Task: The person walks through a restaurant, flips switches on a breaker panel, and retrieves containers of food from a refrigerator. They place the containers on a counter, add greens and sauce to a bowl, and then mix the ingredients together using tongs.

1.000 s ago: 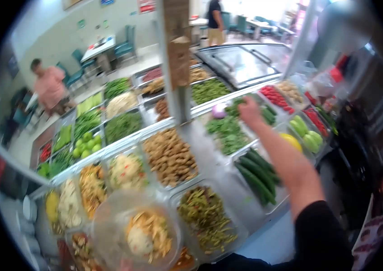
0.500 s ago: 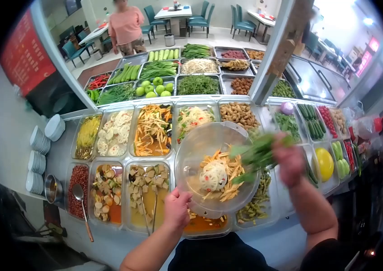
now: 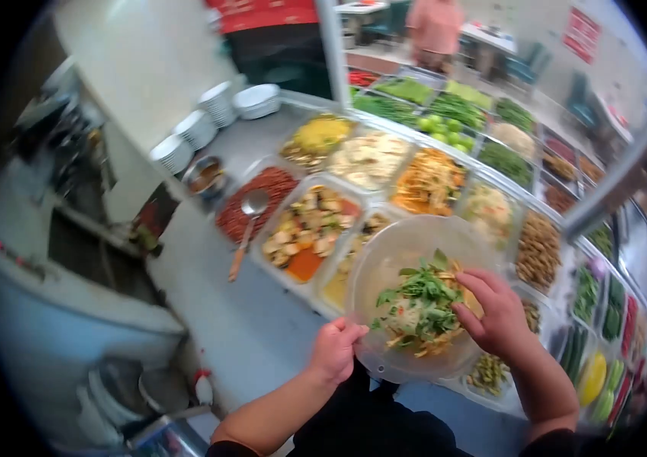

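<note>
My left hand [image 3: 335,352] pinches the near-left rim of a clear plastic bowl [image 3: 373,263] and holds it up over the food trays. Leafy greens [image 3: 429,293] lie in the bowl, on top of pale sliced food [image 3: 403,318] and yellowish strips [image 3: 434,346]. Over the bowl's right side hovers my right hand [image 3: 497,311], its fingers apart and no greens in its grip. Its fingertips are close to the greens; whether they touch cannot be made out.
Trays of peanuts [image 3: 266,190], mixed dishes [image 3: 312,232] and raw vegetables [image 3: 506,164] surround the bowl. A spoon [image 3: 246,228] rests in the peanuts. Stacked white dishes [image 3: 198,129] and a metal bowl [image 3: 206,177] stand left. Beyond the counter is a person [image 3: 434,30].
The greens have gone from my right hand into the bowl, and that hand has opened. My view has turned left, showing the floor side; the left hand still grips the rim.
</note>
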Demonstrator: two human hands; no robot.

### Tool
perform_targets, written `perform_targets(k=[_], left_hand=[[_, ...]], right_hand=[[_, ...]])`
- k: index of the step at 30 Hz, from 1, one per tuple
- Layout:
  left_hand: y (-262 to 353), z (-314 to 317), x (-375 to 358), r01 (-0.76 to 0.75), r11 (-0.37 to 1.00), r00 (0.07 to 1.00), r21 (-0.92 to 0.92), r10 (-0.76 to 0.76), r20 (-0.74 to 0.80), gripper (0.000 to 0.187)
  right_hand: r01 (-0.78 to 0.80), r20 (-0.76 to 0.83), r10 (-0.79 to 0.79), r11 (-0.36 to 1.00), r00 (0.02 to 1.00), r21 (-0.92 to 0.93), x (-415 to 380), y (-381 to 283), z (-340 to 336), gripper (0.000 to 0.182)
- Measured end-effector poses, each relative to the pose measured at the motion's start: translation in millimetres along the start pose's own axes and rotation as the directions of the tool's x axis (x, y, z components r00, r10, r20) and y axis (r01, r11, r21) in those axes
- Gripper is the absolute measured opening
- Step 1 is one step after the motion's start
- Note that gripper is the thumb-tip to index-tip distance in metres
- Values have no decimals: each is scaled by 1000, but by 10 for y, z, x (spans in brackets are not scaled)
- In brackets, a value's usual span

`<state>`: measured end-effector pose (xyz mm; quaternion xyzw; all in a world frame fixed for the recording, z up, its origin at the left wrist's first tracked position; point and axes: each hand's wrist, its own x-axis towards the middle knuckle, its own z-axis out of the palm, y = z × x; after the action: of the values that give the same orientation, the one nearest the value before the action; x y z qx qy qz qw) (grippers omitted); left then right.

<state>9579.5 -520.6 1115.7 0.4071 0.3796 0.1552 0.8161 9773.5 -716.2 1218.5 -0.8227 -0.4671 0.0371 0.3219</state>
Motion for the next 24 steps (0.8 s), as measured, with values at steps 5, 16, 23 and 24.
perform_targets(k=[5,16,23,24], left_hand=[[676,-764,-361,17,972,1000,-234,-17,4,23],[2386,-3935,-509,-350,930,808,-111,240,-538,21],[3379,-5213,-38,-343,937,698,61,298,-651,42],[3470,-5298,40,-349,936,704,44,293,-647,39]], right_hand=[[320,92,-322,947,942,33,255,-662,498,37],[-634,515,369,443,774,635,1796,-1782,3682,37],[-848,702,569,-17,427,530,2451,-2139,4896,44],[-857,582,644,262,497,443,2477,-2091,4852,43]])
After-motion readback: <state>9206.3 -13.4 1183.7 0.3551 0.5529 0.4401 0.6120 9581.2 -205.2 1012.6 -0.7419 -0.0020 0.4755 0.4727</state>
